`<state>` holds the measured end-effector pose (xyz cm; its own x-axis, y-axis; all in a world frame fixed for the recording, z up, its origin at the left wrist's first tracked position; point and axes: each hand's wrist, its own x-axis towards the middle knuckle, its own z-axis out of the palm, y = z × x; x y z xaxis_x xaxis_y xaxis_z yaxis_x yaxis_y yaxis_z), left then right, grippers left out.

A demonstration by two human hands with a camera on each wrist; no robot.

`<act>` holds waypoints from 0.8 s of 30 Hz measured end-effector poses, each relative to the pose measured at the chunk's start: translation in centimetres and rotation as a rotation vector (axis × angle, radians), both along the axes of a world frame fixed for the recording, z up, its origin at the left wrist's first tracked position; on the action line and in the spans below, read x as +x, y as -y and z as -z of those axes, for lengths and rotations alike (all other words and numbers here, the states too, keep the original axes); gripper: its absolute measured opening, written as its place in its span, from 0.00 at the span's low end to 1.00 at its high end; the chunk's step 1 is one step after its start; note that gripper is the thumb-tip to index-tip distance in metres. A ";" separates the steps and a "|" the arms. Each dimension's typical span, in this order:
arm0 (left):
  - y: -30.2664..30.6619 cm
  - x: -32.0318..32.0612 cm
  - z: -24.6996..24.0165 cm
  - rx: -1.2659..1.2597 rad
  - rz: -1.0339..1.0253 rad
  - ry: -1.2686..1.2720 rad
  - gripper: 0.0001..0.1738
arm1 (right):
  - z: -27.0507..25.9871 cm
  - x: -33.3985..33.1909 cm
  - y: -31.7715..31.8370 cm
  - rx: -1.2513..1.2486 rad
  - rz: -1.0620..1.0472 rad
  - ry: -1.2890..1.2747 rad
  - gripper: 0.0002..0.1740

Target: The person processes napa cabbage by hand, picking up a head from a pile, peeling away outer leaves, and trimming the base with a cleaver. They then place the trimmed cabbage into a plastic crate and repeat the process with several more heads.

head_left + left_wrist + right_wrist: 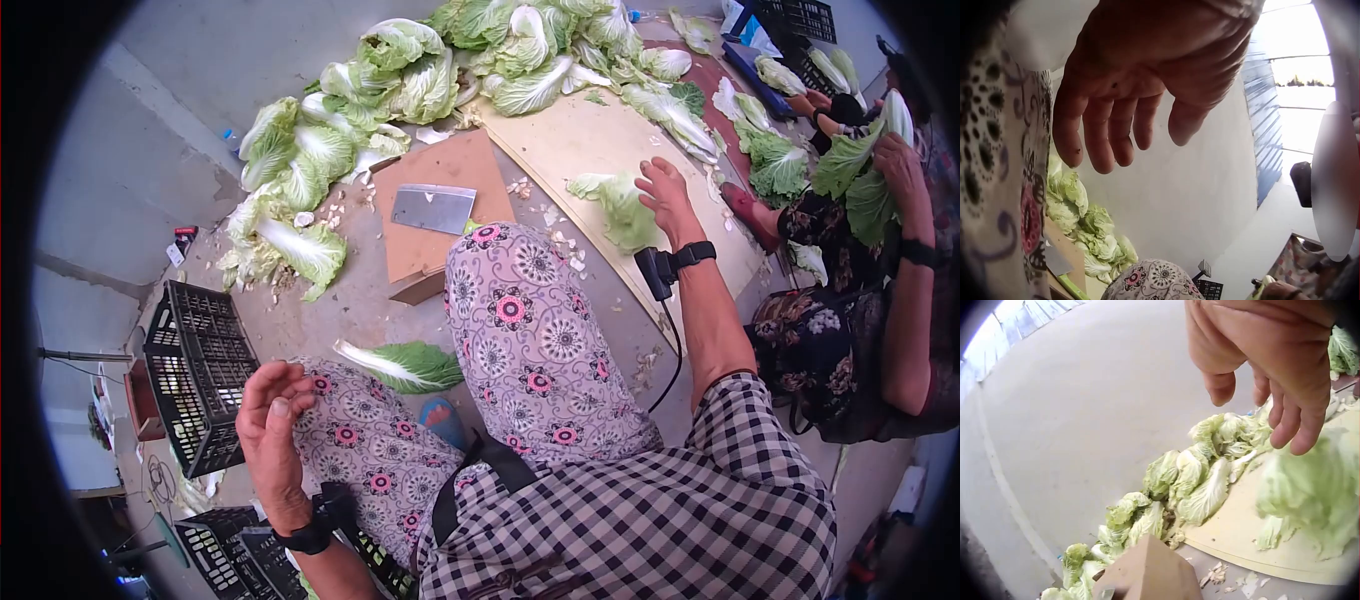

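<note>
Left hand [272,440] and right hand [670,203] are hanging, grip wide, right beside blurred cabbage leaf [625,216]; cleaver [435,208] is lying on box [412,258], could fall if knee [500,275] bumps it.

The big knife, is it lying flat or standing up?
Lying flat: the knife shows its broad side facing up on the brown box.

Cleaver [433,208] on box [413,256], cabbages [418,85] behind (by the wall [190,130]), crate [203,380] at left.
</note>
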<state>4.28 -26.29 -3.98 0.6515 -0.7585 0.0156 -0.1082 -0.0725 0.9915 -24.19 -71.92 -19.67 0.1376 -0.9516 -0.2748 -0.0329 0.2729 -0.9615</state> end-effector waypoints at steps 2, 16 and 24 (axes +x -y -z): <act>-1.8 0.5 -0.2 0.013 -0.050 0.030 0.25 | -3.3 1.8 -1.4 -0.067 -0.123 0.076 0.37; -31.9 -5.5 -1.4 0.327 -1.035 -0.071 0.19 | -16.6 12.3 -20.5 -0.211 -1.165 0.458 0.25; -48.1 -15.6 7.0 0.906 -1.326 0.059 0.34 | -15.8 14.6 -24.4 -0.223 -1.409 0.339 0.25</act>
